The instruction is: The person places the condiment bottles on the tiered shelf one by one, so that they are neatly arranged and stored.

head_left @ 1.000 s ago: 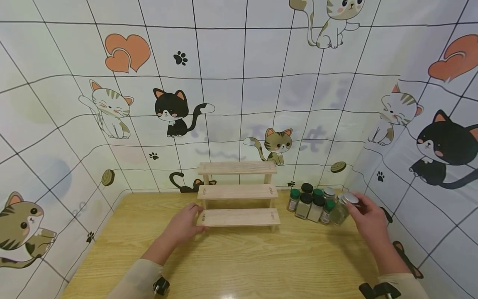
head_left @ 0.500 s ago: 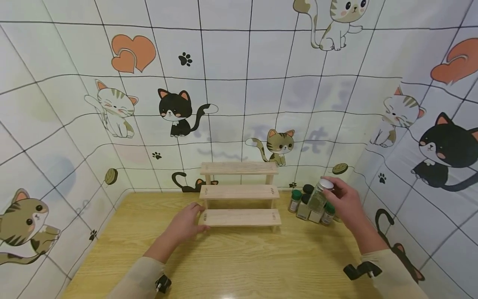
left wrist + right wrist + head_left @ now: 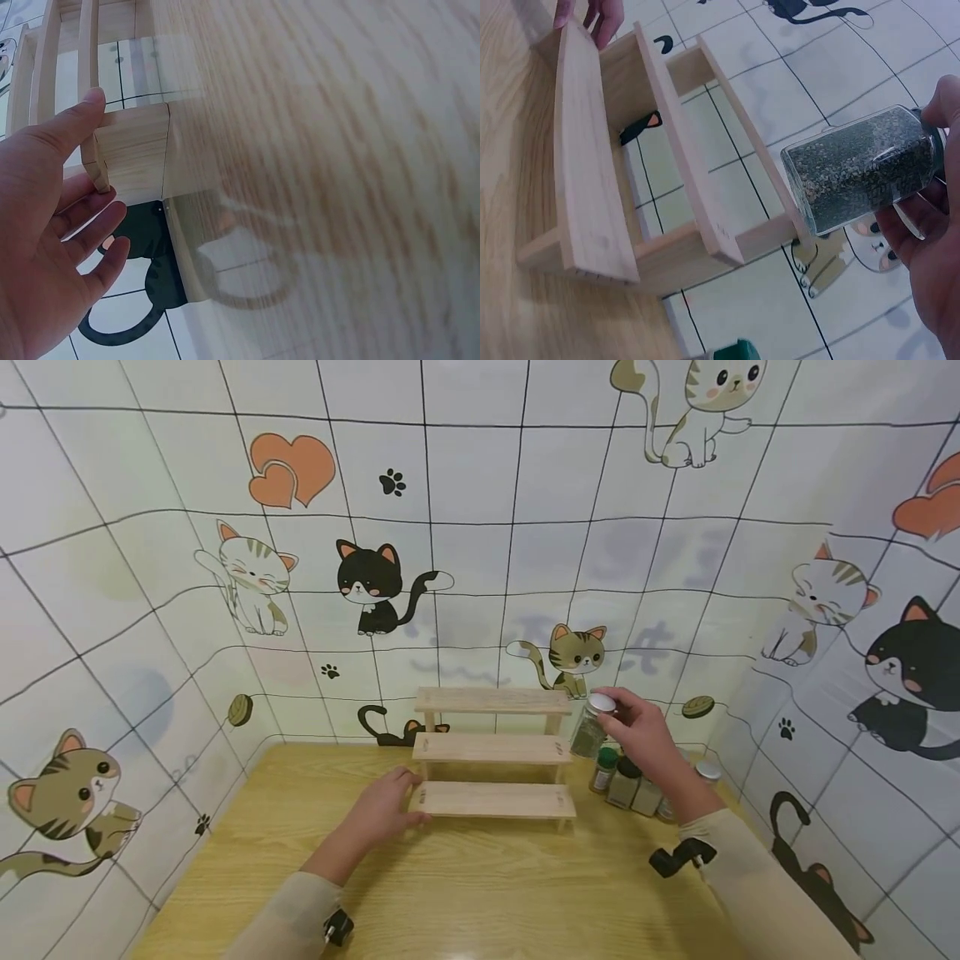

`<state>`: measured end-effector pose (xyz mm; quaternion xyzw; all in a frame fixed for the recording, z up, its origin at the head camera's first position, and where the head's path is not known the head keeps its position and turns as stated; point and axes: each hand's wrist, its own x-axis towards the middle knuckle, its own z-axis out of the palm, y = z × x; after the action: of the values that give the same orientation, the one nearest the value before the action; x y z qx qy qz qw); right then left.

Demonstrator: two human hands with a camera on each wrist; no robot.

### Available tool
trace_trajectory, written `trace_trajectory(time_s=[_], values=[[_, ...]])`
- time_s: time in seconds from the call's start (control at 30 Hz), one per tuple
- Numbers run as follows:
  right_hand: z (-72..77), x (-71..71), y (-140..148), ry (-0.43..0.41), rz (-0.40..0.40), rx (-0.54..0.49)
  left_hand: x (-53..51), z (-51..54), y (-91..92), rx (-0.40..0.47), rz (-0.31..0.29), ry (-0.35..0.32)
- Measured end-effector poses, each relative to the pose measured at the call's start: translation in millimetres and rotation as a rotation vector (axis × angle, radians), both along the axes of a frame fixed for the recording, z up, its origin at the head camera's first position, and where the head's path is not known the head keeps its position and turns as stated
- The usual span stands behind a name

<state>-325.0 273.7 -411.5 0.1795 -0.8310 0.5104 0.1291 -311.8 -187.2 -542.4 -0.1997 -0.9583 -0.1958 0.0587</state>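
Observation:
A three-tier wooden rack [image 3: 495, 799] stands on the table against the back wall. My left hand [image 3: 382, 810] pinches the left end of its lowest tier, thumb on top and fingertips below, as the left wrist view shows. In my right hand [image 3: 639, 735] is a clear glass spice jar [image 3: 862, 169] with a silver lid, gripped by the lid end and filled with dark green flakes. It is raised off the table beside the right end of the upper tiers, tilted. Beneath that hand stand several spice jars [image 3: 622, 787], partly hidden by the arm.
The wooden table [image 3: 480, 893] extends in front of the rack. Behind it and at both sides hangs a white grid-patterned cloth [image 3: 472, 568] with printed cats. One silver-lidded jar [image 3: 707, 772] stands at the right of the group.
My right hand has lifted the silver-lidded spice jar from the group and carried it left, up to the rack's right end. The left hand stays on the lowest tier.

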Motion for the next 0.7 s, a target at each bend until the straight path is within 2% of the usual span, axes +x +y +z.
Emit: trace_trajectory(time_s=[0.13, 0.37, 0.57, 0.7], values=[[4.9, -17.0, -15.6, -0.001, 0.030, 0.004, -0.6, 0.3, 1.1, 0.004, 0.001, -0.003], [17.2, -36.4, -51.0, 0.000, 0.096, -0.019, 0.7, 1.4, 1.7, 0.007, -0.006, -0.009], [25.5, -53.8, -81.1, -0.028, 0.172, -0.041, 3.2, 4.9, 3.0, 0.006, -0.003, -0.010], [33.0, -63.6, -102.3, -0.059, 0.189, -0.040, 4.6, 6.2, 3.4, 0.009, -0.003, -0.010]])
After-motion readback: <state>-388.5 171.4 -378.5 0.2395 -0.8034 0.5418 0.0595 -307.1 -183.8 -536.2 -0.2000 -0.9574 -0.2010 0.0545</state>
